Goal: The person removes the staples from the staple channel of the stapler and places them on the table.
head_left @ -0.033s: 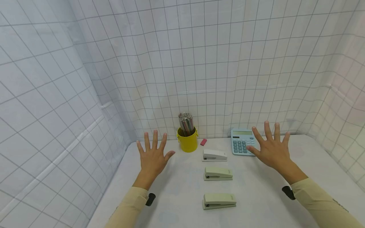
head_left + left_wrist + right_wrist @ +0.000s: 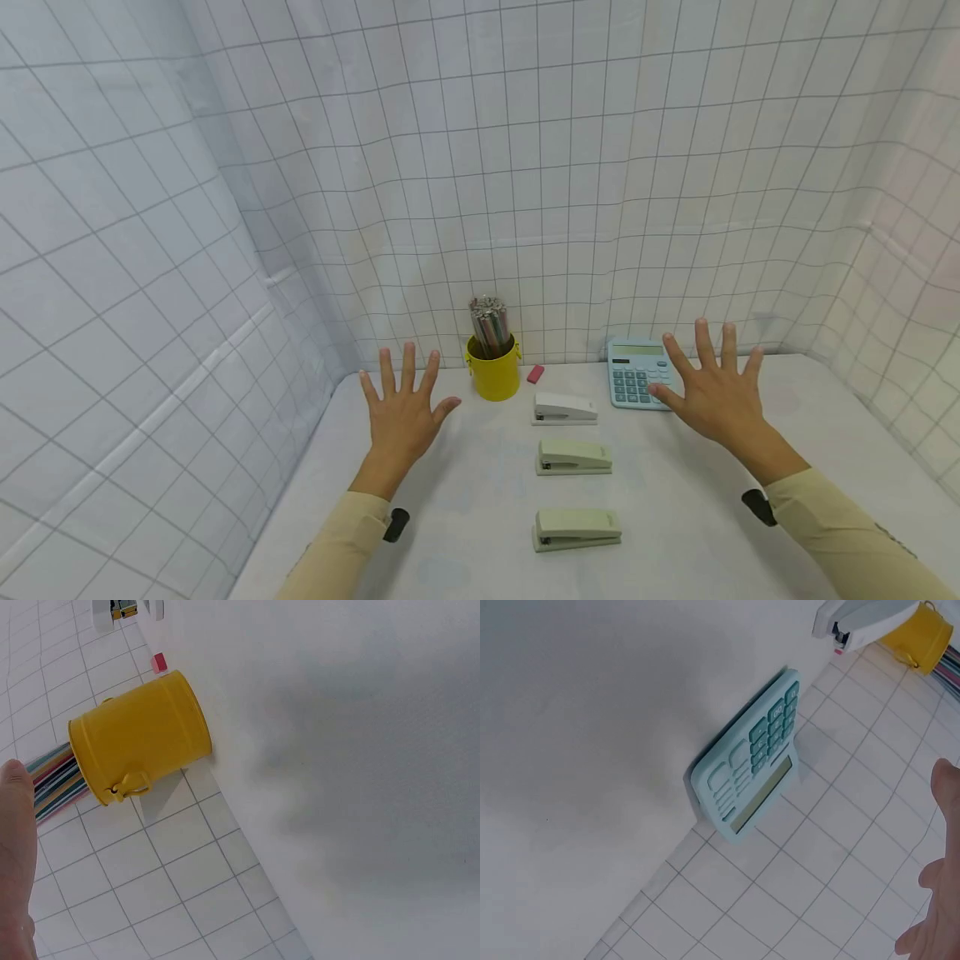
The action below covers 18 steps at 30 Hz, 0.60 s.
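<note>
My left hand (image 2: 401, 421) is held over the left of the table with its fingers spread and nothing in it. Nearest to it stands a yellow bucket (image 2: 495, 379) with a bundle of pencils (image 2: 489, 327) upright inside. My right hand (image 2: 718, 402), also spread and holding nothing, covers part of a light blue calculator (image 2: 633, 367) in the head view. The right wrist view shows that calculator (image 2: 754, 757) apart from the fingers. Between the hands, a white stapler (image 2: 566, 408) and two pale green staplers, one middle (image 2: 575, 457) and one near (image 2: 577, 527), lie in a column.
A small pink eraser (image 2: 536, 374) lies right of the bucket. White cloth (image 2: 480, 500) covers the table, and gridded white curtains (image 2: 555, 208) close it off at the back and both sides. Each wrist wears a black device.
</note>
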{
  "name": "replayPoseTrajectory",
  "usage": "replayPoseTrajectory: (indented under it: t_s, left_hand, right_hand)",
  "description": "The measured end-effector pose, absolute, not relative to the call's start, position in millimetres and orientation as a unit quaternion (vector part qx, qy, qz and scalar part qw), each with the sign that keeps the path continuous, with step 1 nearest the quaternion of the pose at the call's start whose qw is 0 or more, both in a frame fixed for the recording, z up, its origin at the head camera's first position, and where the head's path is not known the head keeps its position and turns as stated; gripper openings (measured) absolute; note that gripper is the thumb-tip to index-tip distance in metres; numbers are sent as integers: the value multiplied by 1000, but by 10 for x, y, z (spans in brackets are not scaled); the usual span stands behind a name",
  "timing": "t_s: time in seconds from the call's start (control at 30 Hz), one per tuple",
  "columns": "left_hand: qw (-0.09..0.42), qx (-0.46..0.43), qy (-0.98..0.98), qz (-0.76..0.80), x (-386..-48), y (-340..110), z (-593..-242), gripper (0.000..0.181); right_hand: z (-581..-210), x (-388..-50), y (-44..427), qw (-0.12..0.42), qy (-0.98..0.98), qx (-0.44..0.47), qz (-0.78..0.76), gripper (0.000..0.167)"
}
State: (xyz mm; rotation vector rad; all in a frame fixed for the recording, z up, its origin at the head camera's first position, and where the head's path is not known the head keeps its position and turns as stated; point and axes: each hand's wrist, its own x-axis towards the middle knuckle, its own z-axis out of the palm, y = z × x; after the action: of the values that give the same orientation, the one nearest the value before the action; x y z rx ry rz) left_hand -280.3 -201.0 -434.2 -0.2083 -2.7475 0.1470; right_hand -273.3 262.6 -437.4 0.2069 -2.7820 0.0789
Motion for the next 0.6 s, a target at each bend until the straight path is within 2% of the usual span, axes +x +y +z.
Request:
replayPoseTrajectory:
  t_s: [0.17,0.3,0.4,0.47,0.6]
  left_hand:
    - [202,-79,-975,52,-2803,-2007,-4403,84]
    - [192,-95,-977,-20,-2780,-1931,-4527,77]
    - [141,-111,-973,-143,-2765,-1799,-4641,61]
    - [93,-113,-965,-219,-2791,-1686,-4720,50]
    - [12,-105,-954,-281,-2944,-1429,-4873,43]
  right_hand:
    - [-4355,-2701,2554,172,-982,79,27,87]
    - [-4310,-2694,2383,154,-985,76,31,76]
    - [-4304,-2730,2219,130,-986,93,43,64]
    - [-4317,-2779,2115,95,-985,121,83,57]
    - [-4367,-2930,1914,9,-962,182,205,51]
